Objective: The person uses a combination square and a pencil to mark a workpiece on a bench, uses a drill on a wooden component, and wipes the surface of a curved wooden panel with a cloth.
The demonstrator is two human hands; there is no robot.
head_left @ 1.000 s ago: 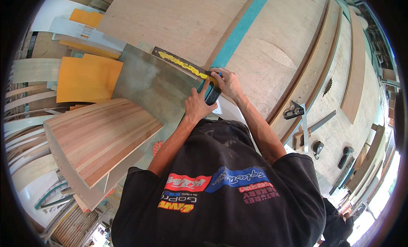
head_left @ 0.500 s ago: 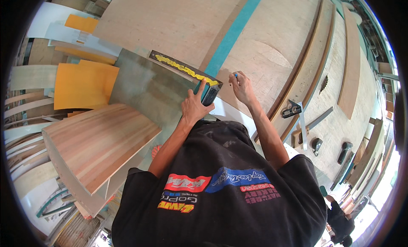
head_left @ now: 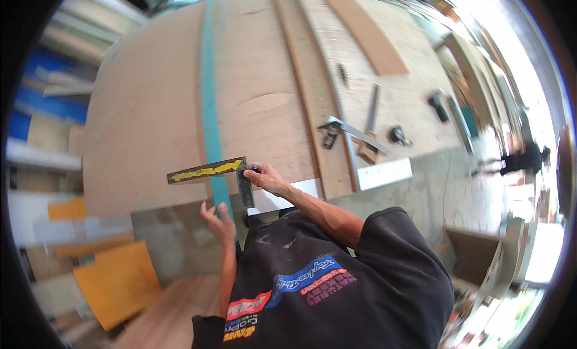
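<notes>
Fingers of the right hand (head_left: 266, 179) pinch the corner of a try square (head_left: 219, 172), where its dark stock meets the yellow-marked blade; something small and blue pokes out at the fingertips, too small to tell what it is. The grip looks firm but light, thumb and forefingers closed on the tool, which lies flat on a large plywood sheet (head_left: 144, 108). Its blade runs out to the left and its stock points back toward the person, seemingly so the stock can register against the near edge of the sheet.

The left hand (head_left: 218, 223) holds nothing: fingers loosely spread and raised, hovering over or resting against a grey panel (head_left: 174, 241) just below the square. Whether it actually presses on the panel cannot be told.

A teal strip (head_left: 208, 96) runs away across the plywood, passing just beside the square's corner. To the right lie long wooden battens (head_left: 312, 108), a white board (head_left: 384, 173), a metal clamp (head_left: 336, 131) and a few dark small tools (head_left: 398, 135) on the same surface. An orange sheet (head_left: 117, 283) sits low on the left beside a wooden plank (head_left: 180, 313). Another person (head_left: 522, 162) stands far off to the right.
</notes>
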